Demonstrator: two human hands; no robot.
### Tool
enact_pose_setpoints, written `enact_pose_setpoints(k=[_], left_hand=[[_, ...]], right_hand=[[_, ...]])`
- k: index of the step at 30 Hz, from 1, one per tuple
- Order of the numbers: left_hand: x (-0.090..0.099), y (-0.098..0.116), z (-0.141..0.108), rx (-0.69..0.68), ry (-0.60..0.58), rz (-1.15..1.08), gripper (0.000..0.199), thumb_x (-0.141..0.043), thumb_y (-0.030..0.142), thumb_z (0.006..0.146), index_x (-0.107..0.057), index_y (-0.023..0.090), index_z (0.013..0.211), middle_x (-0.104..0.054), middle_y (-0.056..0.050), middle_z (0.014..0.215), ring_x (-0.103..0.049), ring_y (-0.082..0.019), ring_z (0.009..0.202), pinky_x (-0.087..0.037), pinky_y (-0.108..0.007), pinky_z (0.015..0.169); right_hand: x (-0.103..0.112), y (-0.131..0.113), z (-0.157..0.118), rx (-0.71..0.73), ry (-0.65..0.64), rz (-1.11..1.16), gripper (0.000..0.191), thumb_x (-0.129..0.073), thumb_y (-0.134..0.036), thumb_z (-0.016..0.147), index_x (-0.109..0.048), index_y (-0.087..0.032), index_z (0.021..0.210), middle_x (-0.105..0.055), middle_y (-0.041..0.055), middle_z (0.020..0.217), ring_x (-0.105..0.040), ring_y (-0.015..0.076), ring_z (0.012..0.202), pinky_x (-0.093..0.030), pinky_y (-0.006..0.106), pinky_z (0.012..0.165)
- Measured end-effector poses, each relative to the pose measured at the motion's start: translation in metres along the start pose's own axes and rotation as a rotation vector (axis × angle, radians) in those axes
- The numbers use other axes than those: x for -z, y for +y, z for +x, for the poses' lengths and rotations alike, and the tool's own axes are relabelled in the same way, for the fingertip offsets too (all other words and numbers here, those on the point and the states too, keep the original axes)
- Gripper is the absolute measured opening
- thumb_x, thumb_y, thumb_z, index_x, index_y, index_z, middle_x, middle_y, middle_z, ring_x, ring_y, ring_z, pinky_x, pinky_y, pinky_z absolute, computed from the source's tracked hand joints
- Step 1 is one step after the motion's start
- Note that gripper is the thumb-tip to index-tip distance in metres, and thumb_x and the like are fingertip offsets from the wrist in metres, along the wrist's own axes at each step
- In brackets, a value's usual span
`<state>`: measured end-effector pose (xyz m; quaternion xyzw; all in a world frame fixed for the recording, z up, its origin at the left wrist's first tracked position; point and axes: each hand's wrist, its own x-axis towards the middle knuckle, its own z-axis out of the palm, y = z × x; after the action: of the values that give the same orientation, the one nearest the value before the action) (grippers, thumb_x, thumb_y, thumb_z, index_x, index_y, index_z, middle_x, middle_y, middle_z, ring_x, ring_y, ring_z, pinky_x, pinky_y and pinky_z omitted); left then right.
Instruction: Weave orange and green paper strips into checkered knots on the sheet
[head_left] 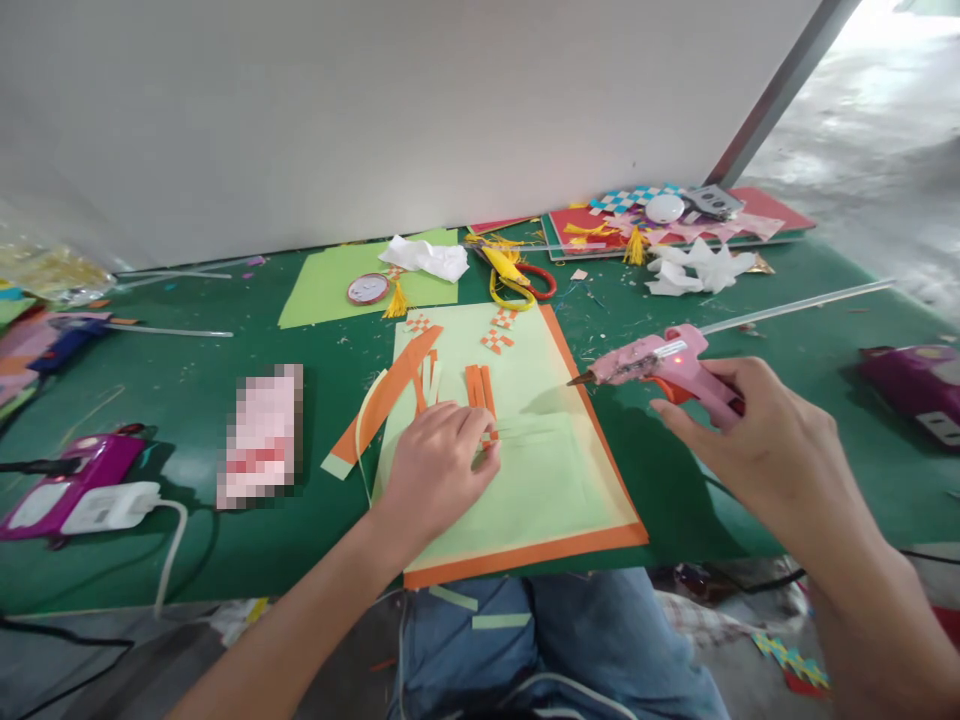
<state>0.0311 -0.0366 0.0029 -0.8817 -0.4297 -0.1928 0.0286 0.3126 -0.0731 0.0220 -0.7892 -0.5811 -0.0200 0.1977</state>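
Note:
My right hand (765,430) grips a pink hot glue gun (637,360) by its handle, its nozzle pointing left over the edge of the paper. A clear glue stick (802,305) sticks out of its back. Thumb and forefinger of my left hand (442,460) pinch a small orange-and-white checkered woven paper piece (490,438), mostly hidden by the fingers. Beneath lies a pale green sheet (525,490) on an orange one. Orange paper strips (478,385) lie just beyond the left hand. Several finished woven pieces (496,341) rest near the sheet's top.
Yellow-and-red-handled scissors (517,280), crumpled tissue (424,258) and a round tin (368,289) lie at the back. A purple power strip (75,490) with a white charger (112,508) sits at left. Another purple socket block (919,385) is at right. Green strips (501,621) lie on my lap.

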Motion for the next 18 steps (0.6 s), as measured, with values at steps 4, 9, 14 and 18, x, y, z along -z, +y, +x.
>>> enact_pose_setpoints(k=[4,9,14,18], left_hand=[[0.001,0.006,0.003,-0.018,0.017,0.064,0.003,-0.055,0.017,0.084,-0.054,0.020,0.082,-0.065,-0.002,0.074,-0.064,-0.020,0.076,-0.050,-0.038,0.086],[0.003,0.007,0.001,0.046,-0.022,-0.008,0.007,-0.053,0.014,0.083,-0.053,0.021,0.084,-0.066,-0.001,0.077,-0.063,-0.019,0.076,-0.050,-0.037,0.085],[0.003,0.010,0.000,0.054,-0.026,0.011,0.007,-0.054,0.013,0.081,-0.054,0.020,0.084,-0.067,-0.002,0.079,-0.065,-0.021,0.080,-0.050,-0.039,0.088],[0.003,0.016,0.004,0.078,-0.032,0.063,0.004,-0.055,0.016,0.082,-0.054,0.019,0.082,-0.067,-0.004,0.077,-0.064,-0.022,0.078,-0.052,-0.040,0.082]], right_hand=[[-0.002,0.002,-0.001,0.009,0.009,0.013,0.046,-0.065,-0.053,0.075,-0.052,-0.024,0.107,-0.067,0.0080,0.085,-0.064,0.0302,0.077,-0.043,0.034,0.064],[-0.001,0.004,0.001,-0.012,0.012,0.029,0.042,-0.063,-0.055,0.075,-0.052,-0.025,0.102,-0.067,0.0079,0.086,-0.064,0.0291,0.075,-0.041,0.033,0.062],[-0.002,0.005,0.002,-0.037,0.013,0.037,0.039,-0.066,-0.051,0.074,-0.051,-0.025,0.099,-0.065,0.0056,0.083,-0.062,0.0270,0.072,-0.040,0.032,0.061],[-0.001,0.005,0.001,-0.040,0.008,0.047,0.038,-0.066,-0.051,0.074,-0.052,-0.025,0.098,-0.065,0.0067,0.084,-0.061,0.0271,0.072,-0.040,0.033,0.061]])
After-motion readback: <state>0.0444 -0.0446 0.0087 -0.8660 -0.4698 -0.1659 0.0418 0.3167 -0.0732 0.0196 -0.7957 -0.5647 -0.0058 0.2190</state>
